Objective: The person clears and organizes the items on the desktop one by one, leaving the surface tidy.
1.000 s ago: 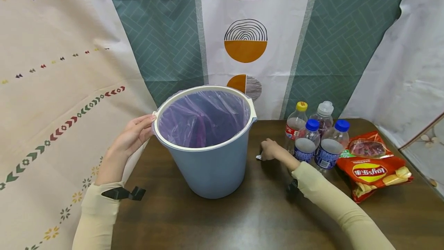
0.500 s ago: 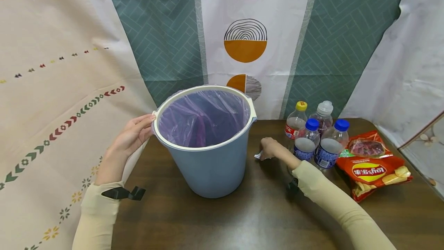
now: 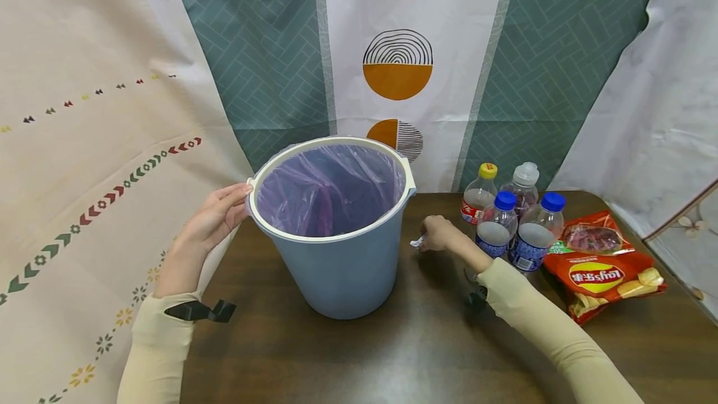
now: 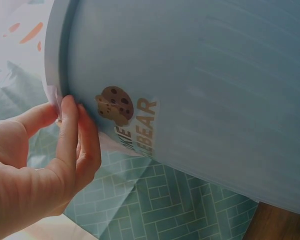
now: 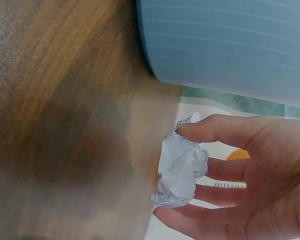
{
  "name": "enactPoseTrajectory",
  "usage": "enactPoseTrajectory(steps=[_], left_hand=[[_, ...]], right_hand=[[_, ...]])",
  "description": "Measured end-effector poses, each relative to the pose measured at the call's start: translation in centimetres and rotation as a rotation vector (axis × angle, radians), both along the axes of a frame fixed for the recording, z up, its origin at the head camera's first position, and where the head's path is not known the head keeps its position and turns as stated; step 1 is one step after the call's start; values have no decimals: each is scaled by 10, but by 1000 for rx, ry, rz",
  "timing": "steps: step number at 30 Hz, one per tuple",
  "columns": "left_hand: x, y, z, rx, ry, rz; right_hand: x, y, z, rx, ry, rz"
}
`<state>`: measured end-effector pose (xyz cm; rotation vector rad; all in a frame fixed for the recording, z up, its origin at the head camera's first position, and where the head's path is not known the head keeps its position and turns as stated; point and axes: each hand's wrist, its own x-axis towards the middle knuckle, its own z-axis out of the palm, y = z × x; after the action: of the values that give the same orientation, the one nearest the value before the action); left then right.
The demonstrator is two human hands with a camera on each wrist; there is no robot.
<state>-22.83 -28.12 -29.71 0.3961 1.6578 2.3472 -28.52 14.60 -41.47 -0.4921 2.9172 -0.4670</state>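
Observation:
A light blue trash can [image 3: 342, 279] with a white rim and a purple liner bag [image 3: 291, 195] stands on the table. At its left rim my left hand [image 3: 215, 220] pinches the edge between thumb and fingers; the left wrist view shows the thumb and fingertips [image 4: 68, 107] meeting over the rim. To the right of the can, my right hand [image 3: 443, 234] holds a crumpled piece of white paper [image 5: 180, 167] between thumb and fingers. In the right wrist view the paper is just above the tabletop, below the can's side.
Several plastic bottles [image 3: 533, 235] stand together right of my right hand, with blue, yellow and clear caps. A red chip bag [image 3: 600, 279] lies at the table's right side. Patterned cloth [image 3: 280, 48] hangs behind the wooden table [image 3: 381, 360].
My right hand has lifted slightly with the crumpled paper, which now shows more beside the fingers. The left hand keeps its place on the rim, and the can stays put.

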Motion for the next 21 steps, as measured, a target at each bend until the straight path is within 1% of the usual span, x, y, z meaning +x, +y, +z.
enactPoseTrajectory(steps=[6, 15, 21], left_hand=[[-1, 1, 0, 16, 5, -10], [0, 2, 0, 10, 15, -6], [1, 1, 0, 11, 20, -14]], right_hand=[[1, 0, 5, -11, 32, 20], [2, 1, 13, -19, 79, 41], [6, -1, 21, -26, 80, 46]])
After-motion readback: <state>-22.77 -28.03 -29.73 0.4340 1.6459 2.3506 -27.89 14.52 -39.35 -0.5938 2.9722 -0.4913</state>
